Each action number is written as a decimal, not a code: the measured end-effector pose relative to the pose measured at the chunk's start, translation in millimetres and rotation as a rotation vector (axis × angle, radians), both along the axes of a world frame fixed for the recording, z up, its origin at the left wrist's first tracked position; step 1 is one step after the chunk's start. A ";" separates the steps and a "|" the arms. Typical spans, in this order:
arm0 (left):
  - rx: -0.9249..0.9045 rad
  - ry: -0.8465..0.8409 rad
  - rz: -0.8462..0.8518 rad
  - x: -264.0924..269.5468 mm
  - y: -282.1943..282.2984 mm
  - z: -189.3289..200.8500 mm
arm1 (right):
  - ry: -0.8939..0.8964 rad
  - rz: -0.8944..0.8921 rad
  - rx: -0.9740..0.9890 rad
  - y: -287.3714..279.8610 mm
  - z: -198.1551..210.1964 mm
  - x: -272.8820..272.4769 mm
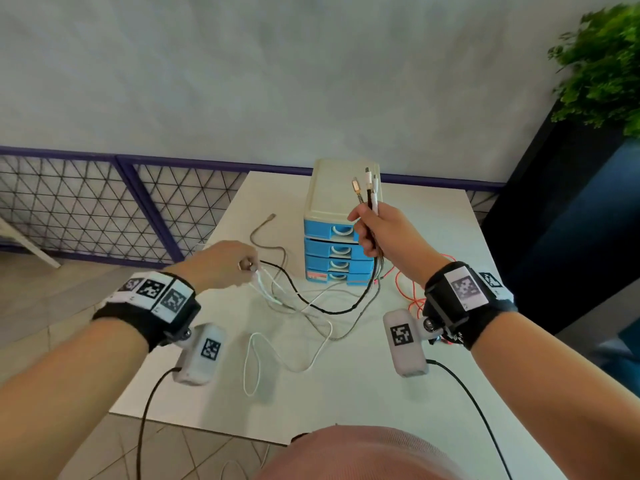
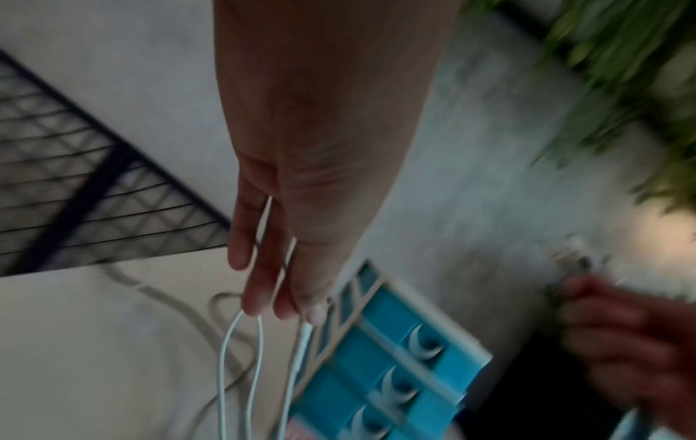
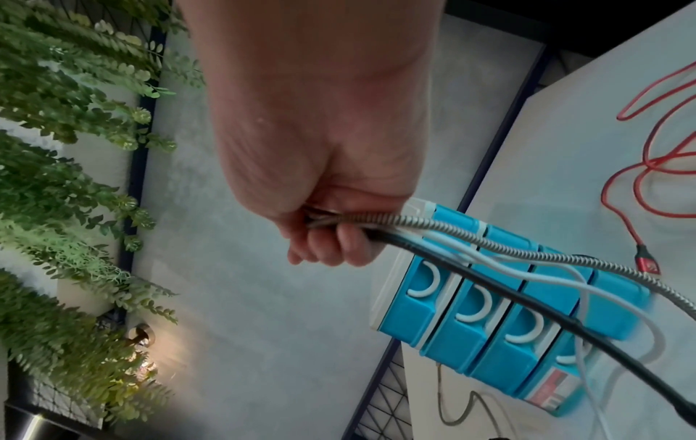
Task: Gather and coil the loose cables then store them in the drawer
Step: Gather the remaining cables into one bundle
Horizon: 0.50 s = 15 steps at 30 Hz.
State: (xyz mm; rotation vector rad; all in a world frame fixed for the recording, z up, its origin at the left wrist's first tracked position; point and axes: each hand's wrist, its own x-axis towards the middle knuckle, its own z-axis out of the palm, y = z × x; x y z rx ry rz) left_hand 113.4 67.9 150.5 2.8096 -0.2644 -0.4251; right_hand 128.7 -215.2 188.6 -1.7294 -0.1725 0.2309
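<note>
My right hand [image 1: 372, 233] is raised in front of the blue drawer unit [image 1: 323, 249] and grips a bundle of cables [image 1: 370, 194] with their plug ends pointing up. The right wrist view shows that hand [image 3: 327, 244] closed round a braided silver cable [image 3: 527, 253], a black cable [image 3: 527, 303] and a white cable [image 3: 565, 269]. My left hand [image 1: 242, 266] holds white cables [image 1: 266, 289] low over the table's left side. Its fingers [image 2: 263, 282] have the white cables [image 2: 258, 357] running between them. All drawers look closed.
A grey cable [image 1: 265, 233] and a white loop [image 1: 277, 355] lie loose on the white table [image 1: 346, 403]. A red cable [image 1: 408, 289] lies right of the drawer unit [image 3: 489, 321]. A mesh fence runs behind the table, and a plant [image 1: 599, 64] stands at the far right.
</note>
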 end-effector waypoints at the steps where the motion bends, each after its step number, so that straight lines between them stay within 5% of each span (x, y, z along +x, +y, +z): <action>1: -0.072 -0.022 -0.024 4.5 -6.8 17.9 | -0.010 0.007 0.021 2.7 2.0 -0.4; 7: -0.542 -0.222 -0.034 16.7 -58.9 82.7 | -0.072 0.101 0.090 25.0 6.1 -6.1; 15: -0.813 -0.378 0.092 20.5 -106.8 77.4 | -0.118 0.057 0.215 30.2 20.4 -20.6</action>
